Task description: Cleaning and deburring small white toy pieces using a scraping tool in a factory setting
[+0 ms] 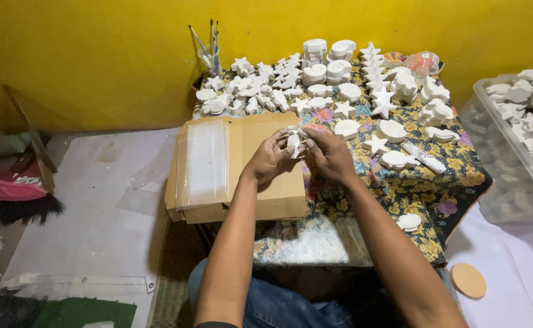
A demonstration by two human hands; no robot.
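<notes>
Both hands, left hand [271, 157] and right hand [329, 153], are pinched on one white plaster piece [294, 141], held upright between them.

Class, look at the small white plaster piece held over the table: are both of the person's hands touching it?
Touching. The head view shows the left hand and right hand both closing fingers around the white plaster piece.

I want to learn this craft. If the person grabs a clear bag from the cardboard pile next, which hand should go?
Probably the left hand. Both hands grip the small white figure, but the left one hangs right over the cardboard pile, with the clear bags on its side. The right hand would have to cross over.
</notes>
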